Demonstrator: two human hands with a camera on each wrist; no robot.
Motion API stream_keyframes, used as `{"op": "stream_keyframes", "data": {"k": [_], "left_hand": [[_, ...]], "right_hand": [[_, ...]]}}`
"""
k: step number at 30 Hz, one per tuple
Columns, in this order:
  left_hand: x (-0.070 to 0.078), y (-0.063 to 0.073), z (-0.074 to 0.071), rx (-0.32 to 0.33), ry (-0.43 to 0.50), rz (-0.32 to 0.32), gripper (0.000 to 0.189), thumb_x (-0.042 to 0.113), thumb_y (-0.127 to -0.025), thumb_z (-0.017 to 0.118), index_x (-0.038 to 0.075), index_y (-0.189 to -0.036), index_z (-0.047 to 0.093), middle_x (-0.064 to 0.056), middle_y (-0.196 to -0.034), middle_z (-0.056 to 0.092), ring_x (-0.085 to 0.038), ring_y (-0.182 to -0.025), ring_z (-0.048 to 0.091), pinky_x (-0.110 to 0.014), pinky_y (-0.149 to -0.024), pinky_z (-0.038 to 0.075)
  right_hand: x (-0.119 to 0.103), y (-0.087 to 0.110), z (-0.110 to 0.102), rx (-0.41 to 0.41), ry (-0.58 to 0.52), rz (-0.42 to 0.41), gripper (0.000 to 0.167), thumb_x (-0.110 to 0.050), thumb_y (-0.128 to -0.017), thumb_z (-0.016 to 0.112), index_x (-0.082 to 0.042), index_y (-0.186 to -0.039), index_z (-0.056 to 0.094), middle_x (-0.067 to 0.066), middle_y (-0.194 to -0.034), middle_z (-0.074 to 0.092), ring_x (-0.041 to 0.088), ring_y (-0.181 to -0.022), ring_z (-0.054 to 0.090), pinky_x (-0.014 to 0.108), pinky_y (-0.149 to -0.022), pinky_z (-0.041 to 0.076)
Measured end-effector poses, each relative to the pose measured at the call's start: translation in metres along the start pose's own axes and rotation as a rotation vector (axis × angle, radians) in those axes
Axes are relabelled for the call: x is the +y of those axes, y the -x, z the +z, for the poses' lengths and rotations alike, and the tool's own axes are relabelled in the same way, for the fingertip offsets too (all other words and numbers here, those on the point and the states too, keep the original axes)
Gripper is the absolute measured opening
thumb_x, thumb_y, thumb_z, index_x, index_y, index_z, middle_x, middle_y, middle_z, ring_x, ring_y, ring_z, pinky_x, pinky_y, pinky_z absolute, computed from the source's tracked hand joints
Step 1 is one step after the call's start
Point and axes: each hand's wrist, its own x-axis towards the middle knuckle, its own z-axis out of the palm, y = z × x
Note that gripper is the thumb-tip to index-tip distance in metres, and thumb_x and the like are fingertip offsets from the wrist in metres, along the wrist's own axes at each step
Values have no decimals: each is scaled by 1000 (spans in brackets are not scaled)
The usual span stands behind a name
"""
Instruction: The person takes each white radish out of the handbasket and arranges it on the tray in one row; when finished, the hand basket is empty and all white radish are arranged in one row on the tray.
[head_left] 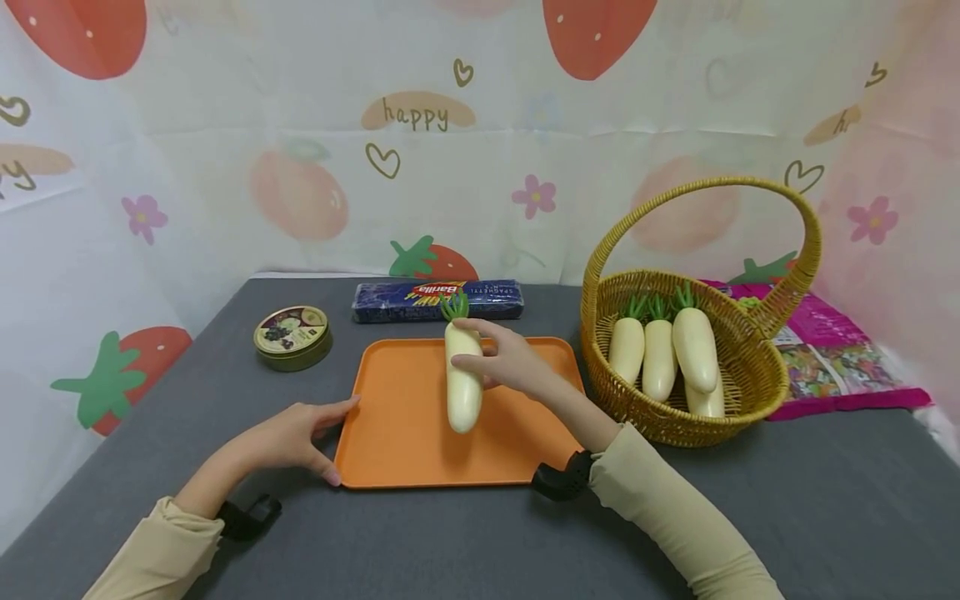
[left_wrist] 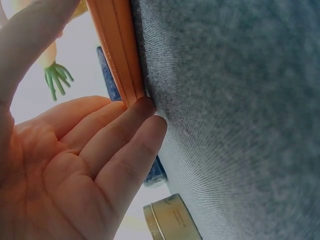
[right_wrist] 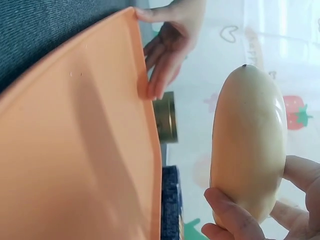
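A white radish (head_left: 464, 379) with a green leafy top hangs above the orange tray (head_left: 397, 417), pinched between the thumb and fingers of my right hand (head_left: 504, 360). In the right wrist view the radish (right_wrist: 249, 145) shows its rounded tip, apart from the tray surface. My left hand (head_left: 288, 442) is at the tray's left side, the thumb touching the near left corner and the fingers the left edge. Seen from the left wrist, those fingers (left_wrist: 117, 150) lie nearly straight against the tray's outer rim (left_wrist: 117, 50).
Right of the tray stands a wicker basket (head_left: 757, 375) with several white radishes (head_left: 695, 348) inside. A pink printed bag (head_left: 832, 367) lies behind it. At the back are a blue spaghetti pack (head_left: 480, 302) and, farther left, a round tin (head_left: 292, 337).
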Motion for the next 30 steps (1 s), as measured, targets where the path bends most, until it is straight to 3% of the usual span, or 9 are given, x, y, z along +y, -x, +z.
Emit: {"op": "stream_keyframes", "data": {"k": [10,13,18,23,27,30], "left_hand": [[-3,0,1,44,-40,7,102,36,-61,81,-9,-136,29,-28,-132,35,-39,-116,40,-46,-88,40],[-4,1,2,50,-37,3,102,36,-60,81,-9,-135,30,-28,-132,35,-39,-115,41,-46,-88,41],[-4,1,2,52,-25,-10,102,36,-60,81,-9,-136,30,-28,-132,36,-39,-115,41,-46,-88,41],[-5,0,3,37,-17,-5,103,36,-61,81,-9,-136,28,-28,-132,36,-38,-115,41,-46,-88,41],[-7,-1,2,38,-17,15,103,36,-62,80,-10,-136,27,-28,-133,35,-38,-116,40,-45,-88,41],[-9,-1,1,46,-23,32,102,37,-62,80,-10,-136,27,-28,-133,34,-38,-116,40,-45,-87,41]], "right_hand": [[4,-13,31,-47,-13,40,55,-16,-84,65,-15,-135,43,12,-123,41,25,-89,58,37,-62,53],[7,-17,41,-56,14,55,56,-19,-83,66,-16,-134,44,11,-123,42,21,-83,60,39,-63,53],[10,-23,56,-67,113,15,57,-19,-82,67,-12,-134,44,11,-121,45,19,-70,60,38,-59,53],[10,-26,68,-100,274,-50,57,-21,-83,66,-9,-134,44,10,-124,46,17,-82,53,27,-59,50],[11,-30,74,-109,376,-100,56,-22,-83,65,-8,-133,45,9,-125,48,17,-97,47,22,-66,46],[11,-35,79,-122,419,-119,57,-22,-83,65,-7,-134,44,9,-122,51,15,-95,48,20,-68,44]]}}
